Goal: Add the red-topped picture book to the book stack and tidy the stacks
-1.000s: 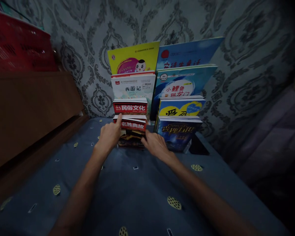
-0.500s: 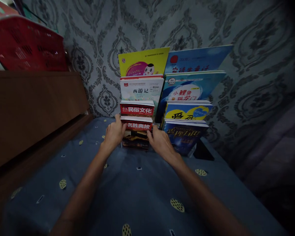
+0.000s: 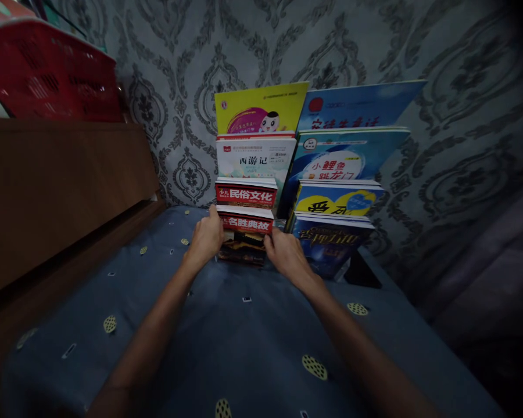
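Observation:
Two upright columns of books stand against the wall. At the front of the left column is a dark book with a red title band (image 3: 246,224). My left hand (image 3: 206,235) grips its left edge, fingers partly hidden behind it. On its right edge, my right hand (image 3: 286,248) has thumb and fingers closed. Just behind stands another red-banded book (image 3: 246,195), then a white book (image 3: 255,157) and a tall yellow book (image 3: 259,107). Beside my right hand, a dark blue book (image 3: 331,244) fronts the right column, with a blue-and-yellow book (image 3: 337,199) behind it.
The books rest on a dark blue patterned cloth (image 3: 244,337). A teal book (image 3: 353,151) and a tall blue book (image 3: 361,104) rise at the back right. To the left, a red basket (image 3: 52,75) sits on a brown wooden cabinet (image 3: 65,191). Patterned wallpaper (image 3: 192,81) lies behind.
My left thumb has come off the front of the red-banded book, uncovering more of its cover. Both hands stay at its sides. The view has shifted slightly.

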`<state>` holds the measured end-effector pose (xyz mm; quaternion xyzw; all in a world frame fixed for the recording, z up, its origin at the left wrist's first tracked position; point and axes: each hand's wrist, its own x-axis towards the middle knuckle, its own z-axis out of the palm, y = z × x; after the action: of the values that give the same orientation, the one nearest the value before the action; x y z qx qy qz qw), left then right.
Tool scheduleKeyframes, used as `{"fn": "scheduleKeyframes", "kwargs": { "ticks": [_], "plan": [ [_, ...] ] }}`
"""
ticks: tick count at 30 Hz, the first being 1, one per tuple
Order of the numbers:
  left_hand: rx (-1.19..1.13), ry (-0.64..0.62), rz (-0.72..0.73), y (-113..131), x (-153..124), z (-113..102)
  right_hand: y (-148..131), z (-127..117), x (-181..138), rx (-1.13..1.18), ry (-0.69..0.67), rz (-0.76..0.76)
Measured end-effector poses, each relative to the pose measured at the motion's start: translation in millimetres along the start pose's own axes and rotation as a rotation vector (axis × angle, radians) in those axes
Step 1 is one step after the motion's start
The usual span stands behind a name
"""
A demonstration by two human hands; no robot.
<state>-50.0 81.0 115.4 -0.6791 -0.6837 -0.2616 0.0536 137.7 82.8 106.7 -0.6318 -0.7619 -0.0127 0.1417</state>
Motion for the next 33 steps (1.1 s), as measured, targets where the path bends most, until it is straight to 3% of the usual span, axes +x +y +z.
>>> {"fn": "scheduleKeyframes", "kwargs": {
  "ticks": [7, 13, 33],
  "plan": [
    [-0.188, -0.003, 0.043, -15.7, 7.0, 0.3, 5.7, -0.9, 2.8, 0.028, -0.011, -0.024],
    [-0.135, -0.037, 0.066, -21.5, 11.2, 3.7, 3.7, 1.3, 3.2, 0.03, 0.038, -0.043],
    [-0.055, -0.072, 0.022, -15.9, 12.4, 0.6, 3.0, -0.6, 4.4, 0.034, 0.003, -0.015]
  ]
}}
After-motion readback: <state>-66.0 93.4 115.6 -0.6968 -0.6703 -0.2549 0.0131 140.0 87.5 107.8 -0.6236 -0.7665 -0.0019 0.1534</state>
